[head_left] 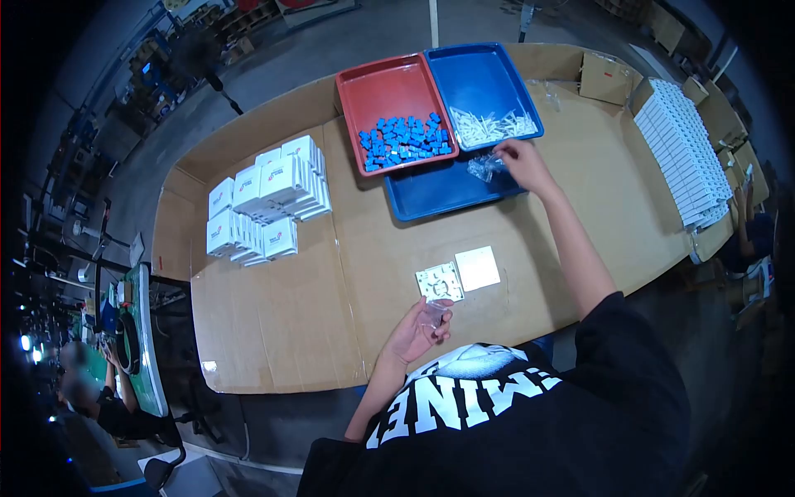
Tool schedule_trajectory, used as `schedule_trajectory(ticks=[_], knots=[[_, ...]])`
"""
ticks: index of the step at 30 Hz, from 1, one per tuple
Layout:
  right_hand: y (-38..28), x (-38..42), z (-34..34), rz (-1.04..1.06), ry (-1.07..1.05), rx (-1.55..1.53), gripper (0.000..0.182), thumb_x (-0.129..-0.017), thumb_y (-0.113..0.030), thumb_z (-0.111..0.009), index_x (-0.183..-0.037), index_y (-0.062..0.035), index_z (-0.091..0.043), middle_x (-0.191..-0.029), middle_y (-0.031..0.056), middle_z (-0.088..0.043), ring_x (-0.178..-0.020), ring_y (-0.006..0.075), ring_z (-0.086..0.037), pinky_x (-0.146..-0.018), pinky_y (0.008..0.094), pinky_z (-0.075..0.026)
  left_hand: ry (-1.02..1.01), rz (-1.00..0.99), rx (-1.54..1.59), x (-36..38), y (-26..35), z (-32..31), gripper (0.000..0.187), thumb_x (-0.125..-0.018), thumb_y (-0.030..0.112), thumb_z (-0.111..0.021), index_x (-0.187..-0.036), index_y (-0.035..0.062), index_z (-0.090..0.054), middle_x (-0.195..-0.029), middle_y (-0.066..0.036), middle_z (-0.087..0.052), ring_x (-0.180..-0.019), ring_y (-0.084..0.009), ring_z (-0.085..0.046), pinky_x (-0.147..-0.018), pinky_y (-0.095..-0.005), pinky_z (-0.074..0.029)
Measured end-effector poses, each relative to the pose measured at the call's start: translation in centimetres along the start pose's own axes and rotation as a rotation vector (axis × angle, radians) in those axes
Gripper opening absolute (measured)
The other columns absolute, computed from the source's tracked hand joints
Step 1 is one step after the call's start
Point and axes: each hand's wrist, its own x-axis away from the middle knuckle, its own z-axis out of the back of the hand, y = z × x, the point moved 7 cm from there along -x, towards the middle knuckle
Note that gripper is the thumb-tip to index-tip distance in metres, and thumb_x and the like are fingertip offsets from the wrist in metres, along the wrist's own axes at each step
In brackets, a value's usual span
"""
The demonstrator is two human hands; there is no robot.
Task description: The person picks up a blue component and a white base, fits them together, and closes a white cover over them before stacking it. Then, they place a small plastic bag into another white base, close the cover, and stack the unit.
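My left hand (414,335) is palm up near the front edge of the cardboard-covered table, its fingers curled round a small clear plastic bag (432,314). Just beyond it lies a white square plate with raised details and cutouts (440,282), and beside that a plain white square plate (478,268). My right hand (522,163) reaches over the lower blue tray (439,197). Its fingertips are pinched together at crumpled clear plastic bags (484,168) in that tray; how many bags they grip is hard to see.
A red tray (385,83) holds blue plastic pieces (403,142). White plastic pieces (493,126) fill the front of the upper blue tray (476,74). Stacked white boxes (269,186) stand at left, rows of white plates (681,153) at far right. Another person (116,406) sits at left.
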Motion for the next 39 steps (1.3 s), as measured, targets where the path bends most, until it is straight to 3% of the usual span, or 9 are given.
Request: schedule_trajectory(ticks=[1,3,9,17,26,32,34,35,39], knots=[[1.4,-1.6,0.9,-0.041,0.043,0.053,0.016,-0.094,-0.009,-0.067,-0.105,-0.0009,-0.075,-0.095,0.017,-0.075,-0.086,0.0269,-0.071,-0.078,0.0372,-0.054,-0.016,-0.002,0.052,0.1,0.0,0.1,0.054,-0.112,0.044,-0.038,-0.135,-0.0011,-0.056,-0.1,-0.007,-0.06,-0.077,-0.0163,-0.053,-0.079,-0.0343,-0.047],[2.2,-3.7,2.2,0.03,0.161,0.21,0.017,-0.093,-0.009,-0.065,-0.105,-0.0035,-0.076,-0.1,0.0171,-0.075,-0.09,0.0327,-0.071,-0.082,0.041,-0.056,-0.026,-0.012,0.055,0.3,-0.2,0.8,0.052,-0.113,0.041,-0.037,-0.137,-0.0015,-0.055,-0.101,-0.008,-0.06,-0.076,-0.016,-0.051,-0.077,-0.0346,-0.047],[3.0,-8.3,1.3,0.202,0.111,0.58,0.017,-0.091,-0.009,-0.065,-0.102,-0.0061,-0.076,-0.098,0.0156,-0.073,-0.096,0.0368,-0.069,-0.087,0.0466,-0.055,-0.017,0.02,0.04,0.4,-0.7,2.6,0.054,-0.111,0.039,-0.042,-0.145,-0.0023,-0.051,-0.108,-0.005,-0.062,-0.075,-0.0123,-0.056,-0.081,-0.0352,-0.052],[4.0,-10.4,-0.4,0.192,0.064,0.714,0.015,-0.087,-0.011,-0.065,-0.092,-0.0101,-0.079,-0.099,0.0144,-0.074,-0.098,0.0351,-0.07,-0.086,0.0484,-0.055,-0.041,0.046,-0.007,0.1,-0.7,1.9,0.053,-0.111,0.039,-0.043,-0.146,-0.0016,-0.049,-0.108,-0.005,-0.061,-0.076,-0.0122,-0.056,-0.087,-0.0342,-0.052],[5.7,-10.7,-0.8,0.118,0.007,0.605,0.012,-0.086,-0.01,-0.066,-0.093,-0.0092,-0.076,-0.101,0.0154,-0.071,-0.102,0.0354,-0.069,-0.087,0.0484,-0.054,-0.075,0.054,-0.021,-0.1,-0.6,1.3,0.054,-0.111,0.04,-0.044,-0.147,-0.0009,-0.048,-0.11,-0.005,-0.062,-0.078,-0.0115,-0.057,-0.091,-0.0344,-0.053],[5.2,-10.0,-0.3,0.094,0.084,0.676,0.011,-0.086,-0.01,-0.066,-0.093,-0.0077,-0.075,-0.101,0.0144,-0.072,-0.101,0.0363,-0.068,-0.086,0.048,-0.054,-0.08,0.048,-0.016,0.0,-0.6,1.2,0.056,-0.111,0.04,-0.044,-0.148,-0.0015,-0.048,-0.111,-0.006,-0.063,-0.08,-0.0123,-0.058,-0.094,-0.0357,-0.053],[6.4,-10.7,0.7,0.04,0.156,0.426,0.014,-0.086,-0.01,-0.072,-0.099,-0.0044,-0.073,-0.099,0.0142,-0.073,-0.094,0.03,-0.071,-0.084,0.0405,-0.055,-0.063,0.054,-0.023,0.0,-0.7,1.8,0.056,-0.111,0.041,-0.044,-0.147,-0.0021,-0.049,-0.11,-0.006,-0.063,-0.08,-0.0127,-0.059,-0.095,-0.0358,-0.053],[6.9,-11.1,0.9,0.041,0.156,0.428,0.014,-0.086,-0.01,-0.072,-0.099,-0.0044,-0.073,-0.099,0.0142,-0.073,-0.094,0.03,-0.071,-0.084,0.0405,-0.055,-0.046,0.059,-0.029,0.0,-0.8,2.1,0.057,-0.111,0.041,-0.044,-0.146,-0.0027,-0.05,-0.11,-0.006,-0.063,-0.081,-0.0131,-0.059,-0.095,-0.0359,-0.053],[9.8,-12.0,1.3,-0.108,0.126,-0.061,0.016,-0.09,-0.009,-0.075,-0.104,-0.0009,-0.073,-0.1,0.0086,-0.075,-0.09,0.0166,-0.069,-0.083,0.03,-0.054,-0.04,0.056,-0.012,-0.1,-0.8,2.0,0.057,-0.111,0.042,-0.045,-0.144,-0.0037,-0.052,-0.11,-0.006,-0.064,-0.083,-0.0138,-0.06,-0.095,-0.0361,-0.052]])
